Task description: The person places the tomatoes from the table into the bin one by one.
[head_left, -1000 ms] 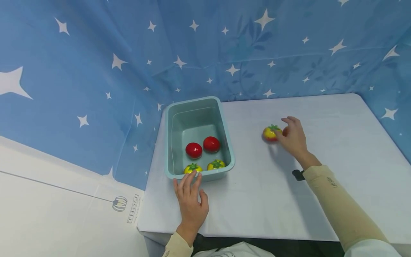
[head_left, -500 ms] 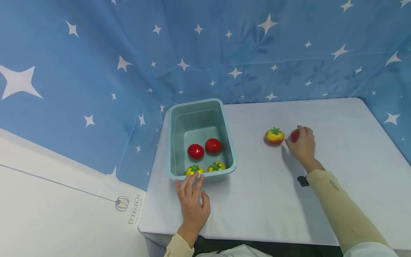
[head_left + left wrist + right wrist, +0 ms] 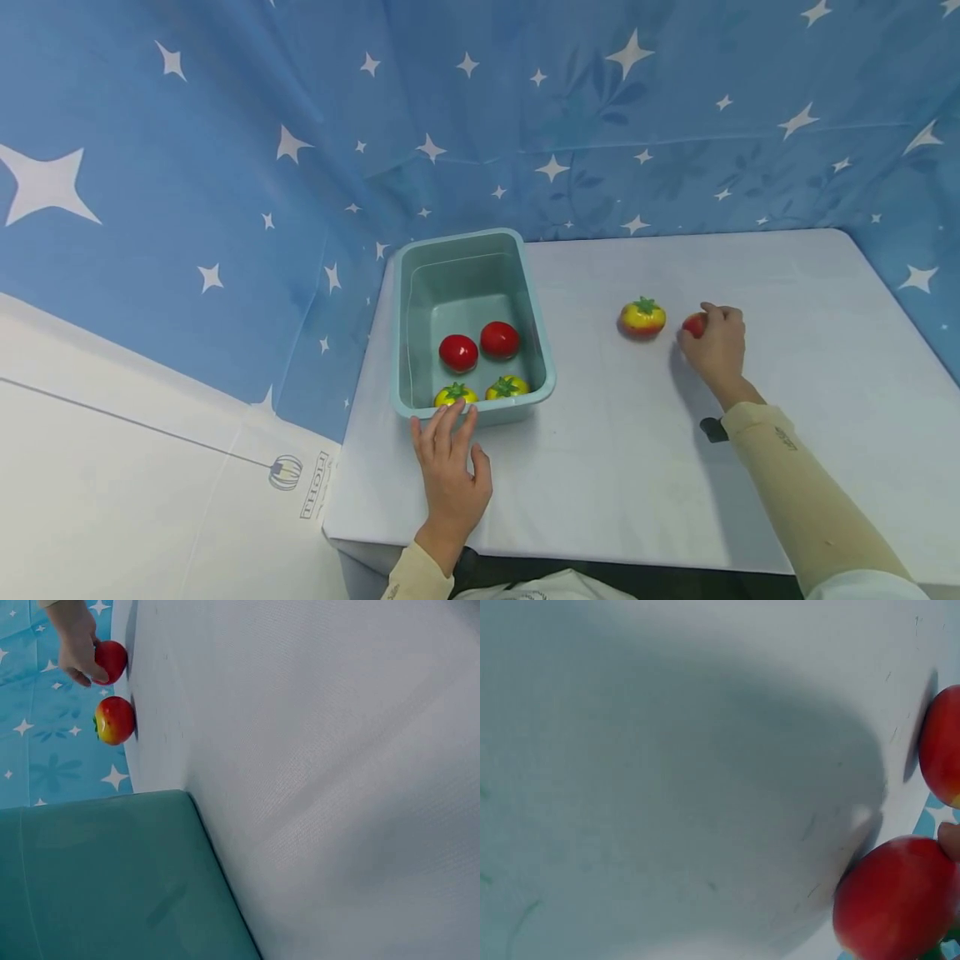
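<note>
My right hand [image 3: 716,346] grips a red toy tomato [image 3: 695,324] on the right side of the table; the hand covers much of it. In the right wrist view this tomato [image 3: 892,900] shows red with a bit of green, a fingertip [image 3: 949,838] against it. Just left of it stands a yellow-and-red toy tomato [image 3: 642,318] with a green leafy top, apart from the hand. The fingers of my left hand [image 3: 453,492] rest loosely spread at the front rim of a teal bin [image 3: 468,239]. Inside lie two red tomatoes [image 3: 458,353] and two yellow ones [image 3: 507,387] with green tops.
A white cloth covers the table [image 3: 600,475]. Blue star-printed curtain [image 3: 480,108] hangs behind and to the left, close to the bin's back. A white panel [image 3: 135,450] stands at the lower left.
My right hand has left the yellow-and-red tomato, moved right to the red one and taken hold of it. That red tomato has shifted slightly right and nearer. The left hand stays at the bin.
</note>
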{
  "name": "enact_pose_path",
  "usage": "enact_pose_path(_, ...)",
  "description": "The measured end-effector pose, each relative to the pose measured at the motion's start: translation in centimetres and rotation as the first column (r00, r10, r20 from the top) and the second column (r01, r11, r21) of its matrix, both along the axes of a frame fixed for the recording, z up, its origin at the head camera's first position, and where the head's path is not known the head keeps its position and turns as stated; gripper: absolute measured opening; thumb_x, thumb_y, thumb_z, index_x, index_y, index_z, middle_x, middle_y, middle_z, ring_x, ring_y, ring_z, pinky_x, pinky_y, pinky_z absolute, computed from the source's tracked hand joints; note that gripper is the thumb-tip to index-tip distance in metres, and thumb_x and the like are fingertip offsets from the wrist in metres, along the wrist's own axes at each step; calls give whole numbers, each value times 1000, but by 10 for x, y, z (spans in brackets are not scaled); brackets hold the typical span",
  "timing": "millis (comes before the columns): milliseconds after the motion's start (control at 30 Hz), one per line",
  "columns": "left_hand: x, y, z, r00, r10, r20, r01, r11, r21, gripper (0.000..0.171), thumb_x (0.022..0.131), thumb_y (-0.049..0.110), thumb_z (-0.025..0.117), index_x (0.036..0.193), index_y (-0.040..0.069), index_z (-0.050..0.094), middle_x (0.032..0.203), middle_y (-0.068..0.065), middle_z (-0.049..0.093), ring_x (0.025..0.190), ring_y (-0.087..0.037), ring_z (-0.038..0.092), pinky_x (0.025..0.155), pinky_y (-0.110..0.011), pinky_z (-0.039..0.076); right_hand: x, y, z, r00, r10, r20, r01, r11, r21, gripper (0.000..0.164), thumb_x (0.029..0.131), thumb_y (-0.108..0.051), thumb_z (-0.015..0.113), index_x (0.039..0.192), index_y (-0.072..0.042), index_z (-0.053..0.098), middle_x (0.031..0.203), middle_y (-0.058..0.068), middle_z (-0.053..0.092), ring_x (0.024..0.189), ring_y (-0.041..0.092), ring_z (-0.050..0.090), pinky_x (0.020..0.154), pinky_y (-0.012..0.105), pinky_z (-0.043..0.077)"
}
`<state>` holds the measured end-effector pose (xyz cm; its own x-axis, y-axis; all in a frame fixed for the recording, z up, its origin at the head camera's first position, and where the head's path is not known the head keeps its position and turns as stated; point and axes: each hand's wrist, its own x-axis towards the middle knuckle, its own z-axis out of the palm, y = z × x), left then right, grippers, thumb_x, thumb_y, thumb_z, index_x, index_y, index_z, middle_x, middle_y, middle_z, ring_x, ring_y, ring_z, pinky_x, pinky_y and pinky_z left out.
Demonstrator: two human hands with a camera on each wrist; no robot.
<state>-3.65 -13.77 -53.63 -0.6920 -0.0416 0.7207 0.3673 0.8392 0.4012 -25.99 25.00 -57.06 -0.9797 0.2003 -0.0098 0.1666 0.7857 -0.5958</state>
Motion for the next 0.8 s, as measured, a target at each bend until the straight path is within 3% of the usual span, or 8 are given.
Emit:
enact_pose_path(333,0,1,1,1000,-4,-16,4,1000,-1,43,86,8,48,127,3,62,135,-15,55,125,-34,43,115,-58,8,3,8,-10,988,-55,147,60,998,-29,80,93,-29,63,154,0,20,151,35,14,136,54,24,106,63,31)
enact_pose_path(467,-1,1,1,1000,-3,-16,3,1000,-3,44,85,8,49,127,3,62,135,-15,55,125,-34,43,115,-58,8,6,10,-13,986,-59,157,68,996,-51,80,92,-33,64,155,-6,21,147,36,17,134,54,25,106,63,32)
enact_pose_path(800,-1,0,0,1000,-2,-17,2,1000,2,45,83,6,51,127,4,62,136,-14,54,125,-34,43,114,-59,8,9,6,-4,987,-84,139,99,990,-105,89,91,-37,65,155,-3,14,150,34,13,134,53,27,106,63,31)
